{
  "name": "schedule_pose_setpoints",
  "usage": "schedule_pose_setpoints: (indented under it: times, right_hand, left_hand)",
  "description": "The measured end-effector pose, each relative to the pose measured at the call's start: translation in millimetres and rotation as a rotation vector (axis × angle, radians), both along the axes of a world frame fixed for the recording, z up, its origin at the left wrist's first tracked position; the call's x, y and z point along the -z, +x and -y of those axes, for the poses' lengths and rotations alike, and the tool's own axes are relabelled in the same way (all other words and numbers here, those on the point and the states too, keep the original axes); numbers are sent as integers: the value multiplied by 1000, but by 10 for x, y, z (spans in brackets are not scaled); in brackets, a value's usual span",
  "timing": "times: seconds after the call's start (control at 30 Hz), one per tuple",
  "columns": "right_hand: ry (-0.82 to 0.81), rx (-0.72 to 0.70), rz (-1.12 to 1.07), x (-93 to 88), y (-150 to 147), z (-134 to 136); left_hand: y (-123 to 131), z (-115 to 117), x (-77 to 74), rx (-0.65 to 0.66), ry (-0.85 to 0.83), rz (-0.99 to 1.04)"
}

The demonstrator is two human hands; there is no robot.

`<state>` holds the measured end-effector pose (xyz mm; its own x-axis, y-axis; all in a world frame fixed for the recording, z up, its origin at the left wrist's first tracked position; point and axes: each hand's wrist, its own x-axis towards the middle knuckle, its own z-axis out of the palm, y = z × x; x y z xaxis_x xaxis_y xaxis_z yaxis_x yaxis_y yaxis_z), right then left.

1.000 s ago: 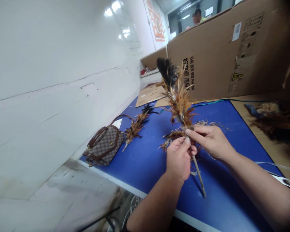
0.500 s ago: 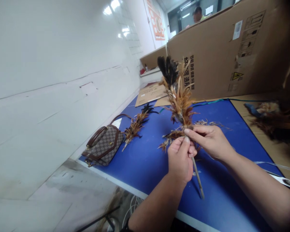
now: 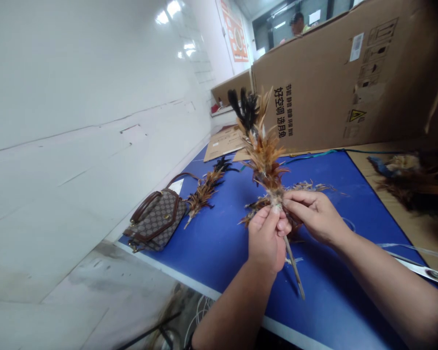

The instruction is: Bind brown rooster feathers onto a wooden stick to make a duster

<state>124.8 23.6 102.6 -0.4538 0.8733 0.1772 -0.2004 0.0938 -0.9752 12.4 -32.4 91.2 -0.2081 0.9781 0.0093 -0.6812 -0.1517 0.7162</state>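
Note:
A feather duster [image 3: 264,155] stands tilted in front of me, with black feathers at its tip, orange-brown ones below and a thin bare stick at the bottom. My left hand [image 3: 268,238] is closed round the stick just under the lowest feathers, thumb pressed against their base. From the right, my right hand [image 3: 316,214] pinches at the base of the feathers with thumb and fingertips. Whether those fingertips also hold a loose feather or thread is hidden. Behind the hands, loose brown feathers [image 3: 255,209] lie on the blue tabletop [image 3: 219,248].
Left on the table are a second feathered stick [image 3: 204,192] and a patterned handbag [image 3: 158,218]. A large cardboard box [image 3: 321,92] stands behind, with a person [image 3: 298,24] beyond it. Dark feathers [image 3: 419,189] lie at right, and scissors [image 3: 423,271] near my right forearm.
Both hands and the feather duster have shifted slightly left. My right fingertips have drawn back a little from my left thumb, baring the pale base of the feathers.

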Motion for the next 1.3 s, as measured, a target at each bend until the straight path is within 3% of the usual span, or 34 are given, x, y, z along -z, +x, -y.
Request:
schedule_pose_setpoints:
  times: [0.17,0.43,0.6,0.8,0.9,1.0,1.07,1.13,1.2,1.3]
  right_hand:
    - [-22,89,-77,72,-65,-7]
    - [44,120,32,-22,-150,86]
    - [102,180,155,107,-182,59]
    - [123,79,238,302,-294,71]
    - [255,67,331,335,-294,51]
    - [592,157,510,250,-205,34]
    - [747,81,666,176,-146,58]
    - [755,-123,869,156,-135,118]
    - [717,-262,1092,217,-176,196]
    - [726,-315,1317,374,-259,275]
  left_hand:
    - [-45,15,10,28,6,23]
    - [-149,-3,9,-24,3,-23]
    - [-325,24,-39,-66,19,-31]
    - [-524,56,-31,-29,51,-1]
    - [-611,47,21,-62,56,-9]
    - [-739,26,57,-149,68,-33]
    - [-819,9,68,-205,66,-55]
    - [-865,-7,76,-245,57,-77]
    - [-874,-22,88,-282,42,-99]
    - [-852,-40,125,-333,25,-146]
